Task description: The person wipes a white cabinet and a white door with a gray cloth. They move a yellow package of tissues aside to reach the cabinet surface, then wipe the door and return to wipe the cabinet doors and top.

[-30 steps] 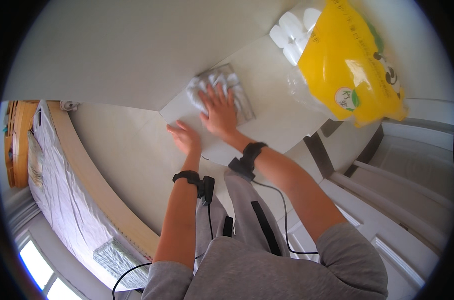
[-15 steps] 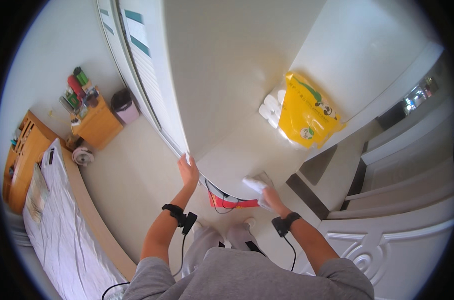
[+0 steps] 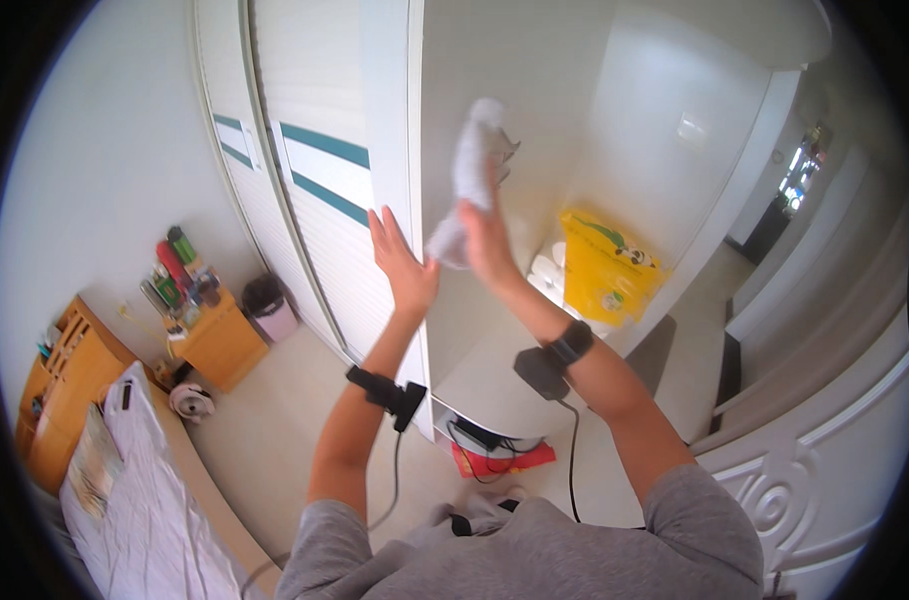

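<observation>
Left hand [image 3: 406, 272] at the white edge of the wardrobe [image 3: 326, 150]; fingers apart and pointing up, thumb out to the side; nothing held in it; whether the palm bears on the edge, cannot tell.

Right hand [image 3: 488, 245] just beside it, a little higher; holds a cloth [image 3: 472, 165], pale and bunched, up against or close before the grey panel [image 3: 452, 65]; motion blur on hand and cloth, so the exact finger grip is unclear; a darker edge shows at the cloth's right side; the cloth's lower end hangs between the two hands.

Black band on each wrist, left [image 3: 382, 392] and right [image 3: 556, 362]; a cable runs down from each.

Below the hands, a curved shelf [image 3: 499, 385]; yellow pack [image 3: 612, 272] toward its back right, white rolls [image 3: 546, 270] at the pack's left; under the shelf, a red item [image 3: 504, 462] with dark cables about it.

Far left, bed [image 3: 139, 520] with a wrinkled pale sheet; fan [image 3: 191, 402] on the floor near it; wooden cabinet [image 3: 222, 345] laden with small things; bin [image 3: 272, 308] just beside the cabinet; carved white door [image 3: 824, 480] at lower right.
</observation>
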Available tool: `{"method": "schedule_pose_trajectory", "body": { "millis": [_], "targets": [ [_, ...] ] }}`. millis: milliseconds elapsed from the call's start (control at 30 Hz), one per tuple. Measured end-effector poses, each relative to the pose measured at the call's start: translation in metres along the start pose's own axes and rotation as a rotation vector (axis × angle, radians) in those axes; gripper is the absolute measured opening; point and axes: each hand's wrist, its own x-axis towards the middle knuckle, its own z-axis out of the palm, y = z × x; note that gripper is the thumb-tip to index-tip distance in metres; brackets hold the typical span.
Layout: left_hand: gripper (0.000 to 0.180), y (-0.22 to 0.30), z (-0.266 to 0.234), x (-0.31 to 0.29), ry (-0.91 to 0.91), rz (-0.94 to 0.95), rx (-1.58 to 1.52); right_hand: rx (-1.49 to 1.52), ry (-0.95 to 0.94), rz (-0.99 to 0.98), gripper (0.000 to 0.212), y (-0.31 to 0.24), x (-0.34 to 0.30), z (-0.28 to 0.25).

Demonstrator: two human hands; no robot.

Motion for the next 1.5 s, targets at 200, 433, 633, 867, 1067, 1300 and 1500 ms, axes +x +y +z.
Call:
{"method": "schedule_pose_trajectory", "body": {
  "millis": [200,433,633,867,1067,1300,1500],
  "targets": [
    [0.087,-0.007,0.011,0.014,-0.014,-0.026,-0.092,-0.470,-0.010,-0.363,0.074,0.027,0.055,0.014],
    [0.082,0.002,0.025,0.007,-0.025,-0.004,-0.039,-0.559,0.181,-0.627,0.066,0.089,0.187,-0.102],
    [0.081,0.004,0.046,0.009,0.023,-0.028,-0.089,-0.357,0.488,-0.261,0.071,0.202,0.311,-0.241],
    [0.078,0.004,0.034,-0.003,-0.026,-0.007,-0.007,-0.359,0.570,-0.209,0.074,0.182,0.277,-0.229],
    [0.078,0.018,0.046,-0.007,-0.010,-0.069,-0.012,-0.623,0.226,-0.713,0.068,0.023,0.228,-0.112],
    [0.082,0.066,0.025,0.047,0.032,-0.101,-0.086,-0.574,-0.419,-1.137,0.069,-0.025,0.185,-0.087],
    [0.074,0.091,0.036,0.100,0.057,-0.156,-0.022,-0.685,-0.293,-1.223,0.060,0.030,0.272,-0.172]
  ]
}}
